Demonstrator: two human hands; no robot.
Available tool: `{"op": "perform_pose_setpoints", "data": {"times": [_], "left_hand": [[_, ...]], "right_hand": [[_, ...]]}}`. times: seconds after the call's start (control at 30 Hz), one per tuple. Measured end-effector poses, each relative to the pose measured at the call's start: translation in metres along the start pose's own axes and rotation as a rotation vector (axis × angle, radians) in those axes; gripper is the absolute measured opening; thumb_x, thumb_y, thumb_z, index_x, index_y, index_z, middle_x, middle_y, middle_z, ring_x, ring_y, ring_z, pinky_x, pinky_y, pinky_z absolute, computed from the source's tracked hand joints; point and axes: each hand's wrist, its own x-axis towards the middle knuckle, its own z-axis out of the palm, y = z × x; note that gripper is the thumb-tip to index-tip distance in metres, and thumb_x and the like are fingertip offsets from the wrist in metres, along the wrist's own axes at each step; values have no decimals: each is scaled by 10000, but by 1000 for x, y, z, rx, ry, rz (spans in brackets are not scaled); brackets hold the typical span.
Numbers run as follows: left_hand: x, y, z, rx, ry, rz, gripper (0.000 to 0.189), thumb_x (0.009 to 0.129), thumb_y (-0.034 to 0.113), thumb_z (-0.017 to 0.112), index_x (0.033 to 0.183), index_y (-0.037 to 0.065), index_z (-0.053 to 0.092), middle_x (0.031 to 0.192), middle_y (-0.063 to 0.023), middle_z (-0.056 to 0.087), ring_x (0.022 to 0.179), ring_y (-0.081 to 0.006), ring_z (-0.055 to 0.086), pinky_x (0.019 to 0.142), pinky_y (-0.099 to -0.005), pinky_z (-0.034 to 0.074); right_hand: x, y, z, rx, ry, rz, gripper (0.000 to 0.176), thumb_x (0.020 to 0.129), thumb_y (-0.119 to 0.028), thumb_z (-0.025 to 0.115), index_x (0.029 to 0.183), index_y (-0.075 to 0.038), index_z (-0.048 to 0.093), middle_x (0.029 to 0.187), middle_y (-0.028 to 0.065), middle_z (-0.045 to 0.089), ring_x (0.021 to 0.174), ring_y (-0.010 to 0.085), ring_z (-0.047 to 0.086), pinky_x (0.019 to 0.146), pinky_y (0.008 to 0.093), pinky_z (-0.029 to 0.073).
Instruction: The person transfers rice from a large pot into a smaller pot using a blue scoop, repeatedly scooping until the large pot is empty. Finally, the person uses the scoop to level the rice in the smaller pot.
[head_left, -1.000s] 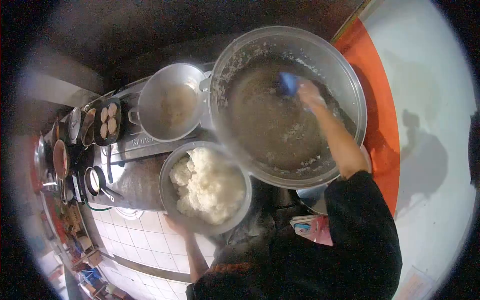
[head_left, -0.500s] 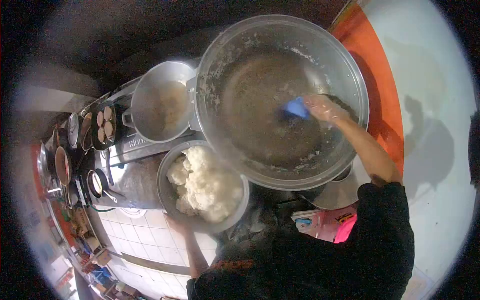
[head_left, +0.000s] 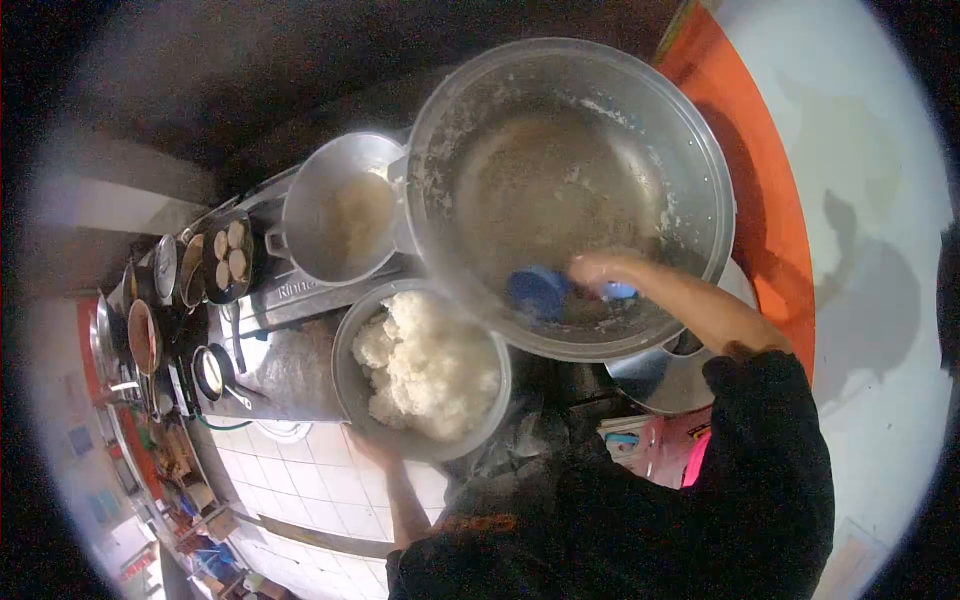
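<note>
A wide metal pot (head_left: 540, 190) has bits of white residue on its walls and bottom. Inside it, near the lower right wall, my right hand (head_left: 605, 270) is closed around a blue scoop (head_left: 540, 292). Below the big pot stands a grey metal bowl (head_left: 346, 385) heaped with white rice (head_left: 430, 370). My left hand (head_left: 372, 448) is at the bowl's lower left rim, supporting it from outside; its fingers are mostly hidden by the bowl.
A smaller metal pot (head_left: 340, 210) with whitish residue stands left of the big one, on a stove (head_left: 300, 290). Further left are a pan with round patties (head_left: 222, 266) and a small black pan (head_left: 212, 372). A round metal lid (head_left: 650, 382) lies at the lower right.
My right hand and the blue scoop have moved down the page, towards the pot's near wall, and more of the scoop shows. The view has shifted slightly.
</note>
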Motion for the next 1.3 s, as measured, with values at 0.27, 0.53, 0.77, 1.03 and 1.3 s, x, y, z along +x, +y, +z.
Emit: {"op": "perform_pose_setpoints", "data": {"times": [0.27, 0.53, 0.77, 1.03, 1.3], "left_hand": [[5, -54, 24, -763, -96, -100, 808, 921, 590, 342, 1397, -57, 263, 1382, -219, 364, 1267, -341, 370, 1049, -458, 302], [2, -21, 33, -262, 234, 69, 433, 926, 137, 452, 1290, -89, 393, 1264, -241, 478, 1193, -384, 443, 1028, -415, 327], [-41, 4, -27, -601, -38, -192, 489, 1000, 380, 309, 1133, -24, 550, 1167, -180, 529, 1159, -275, 452, 1006, -373, 306], [-43, -48, -65, -722, -43, -194, 461, 990, 354, 353, 1093, -35, 577, 1103, -167, 561, 1107, -266, 481, 987, -350, 321], [-48, -55, -109, -847, -107, -385, 398, 965, 323, 433, 1113, -33, 531, 1008, -143, 573, 910, -221, 536, 815, -338, 422]], "right_hand": [[-87, -161, -160, 257, -295, 208, 190, 757, -230, 563, 868, -81, 599, 780, 99, 647, 822, 262, 610, 687, 412, 502], [-6, -377, -105, 135, 597, 254, 468, 951, -265, 471, 1371, -83, 375, 1105, 222, 594, 909, 345, 621, 835, 394, 485], [-9, -394, -33, 284, 343, 382, 434, 934, -214, 475, 1345, -86, 415, 1137, 236, 586, 998, 336, 611, 883, 426, 479], [86, -396, 7, 442, 352, 454, 376, 915, -190, 498, 1279, -95, 492, 1120, 206, 599, 1030, 334, 585, 905, 422, 452], [88, -401, -88, -6, 493, 656, 440, 914, -256, 490, 1320, -99, 426, 1144, 218, 584, 1064, 387, 553, 903, 461, 441]]}}
